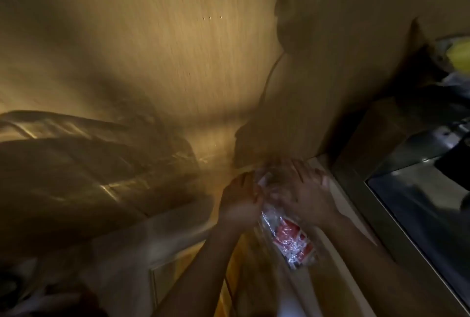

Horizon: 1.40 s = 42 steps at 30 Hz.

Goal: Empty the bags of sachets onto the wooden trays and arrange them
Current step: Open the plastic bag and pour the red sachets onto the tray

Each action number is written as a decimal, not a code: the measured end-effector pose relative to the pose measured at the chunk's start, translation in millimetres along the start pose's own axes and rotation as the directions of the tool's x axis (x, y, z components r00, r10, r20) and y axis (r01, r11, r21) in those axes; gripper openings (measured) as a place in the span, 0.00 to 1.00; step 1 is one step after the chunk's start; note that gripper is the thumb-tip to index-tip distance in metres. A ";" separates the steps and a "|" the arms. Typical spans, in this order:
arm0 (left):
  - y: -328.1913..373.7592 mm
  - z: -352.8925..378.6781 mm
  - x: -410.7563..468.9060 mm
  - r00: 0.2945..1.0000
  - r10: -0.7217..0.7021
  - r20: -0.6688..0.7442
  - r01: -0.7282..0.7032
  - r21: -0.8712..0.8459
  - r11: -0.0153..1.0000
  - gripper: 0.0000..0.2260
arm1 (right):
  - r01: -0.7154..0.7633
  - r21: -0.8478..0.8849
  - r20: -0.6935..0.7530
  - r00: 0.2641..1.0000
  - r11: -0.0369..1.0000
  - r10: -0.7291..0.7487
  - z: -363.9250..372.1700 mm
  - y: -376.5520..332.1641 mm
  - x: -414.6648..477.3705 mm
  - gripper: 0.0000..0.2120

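The head view is dim and blurred by motion. A clear plastic bag (290,238) with red and white sachets inside hangs between my two hands, low and right of centre. My left hand (240,205) pinches the bag's upper end on its left side. On the bag's upper right side lies my right hand (307,197), fingers spread over the crinkled plastic. The bag's top is hidden under my fingers. A wooden tray edge (229,273) seems to show below my arms, too blurred to be sure.
A wooden wall (152,49) fills the top and centre. A dark metal rack or crate (96,159) lies at the left. A window frame with glass (419,215) runs along the right, with a yellow object (460,55) above it.
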<state>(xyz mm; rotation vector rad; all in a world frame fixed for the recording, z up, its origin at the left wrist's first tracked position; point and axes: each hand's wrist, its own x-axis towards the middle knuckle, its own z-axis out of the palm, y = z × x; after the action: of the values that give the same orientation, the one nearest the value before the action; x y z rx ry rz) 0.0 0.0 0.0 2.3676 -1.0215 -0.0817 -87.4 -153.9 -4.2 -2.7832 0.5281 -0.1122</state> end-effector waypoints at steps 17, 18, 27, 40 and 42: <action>22.1 6.2 -22.6 0.921 -0.132 0.366 0.190 -0.127 0.973 0.11 | 0.018 0.184 0.332 0.940 0.983 -0.079 -12.2 18.4 -27.3 0.12; 25.3 1.2 -26.3 0.927 -0.135 0.350 0.191 -0.132 0.973 0.10 | 0.019 0.197 0.320 0.944 0.980 -0.083 -17.0 16.3 -28.9 0.12; 54.0 -61.2 -69.7 0.990 -0.104 0.098 0.122 -0.203 0.972 0.06 | 0.254 0.068 0.091 0.962 0.965 -0.259 -75.0 -29.4 -57.9 0.10; 49.7 -82.7 -170.9 0.944 -0.331 0.012 0.306 -0.414 0.857 0.10 | 0.483 0.084 -0.025 0.875 0.872 -0.483 -52.5 -92.8 -106.0 0.08; 46.2 -71.0 -185.4 0.916 -0.401 0.003 0.382 -0.311 0.871 0.15 | 0.496 0.012 0.009 0.868 0.868 -0.496 -35.7 -95.9 -118.5 0.08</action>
<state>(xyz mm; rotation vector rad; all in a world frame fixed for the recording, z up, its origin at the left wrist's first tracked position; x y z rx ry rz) -142.8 134.8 54.5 2.2353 -0.4435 -0.2948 -169.2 -35.2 57.2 -2.8397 -0.2087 -0.2077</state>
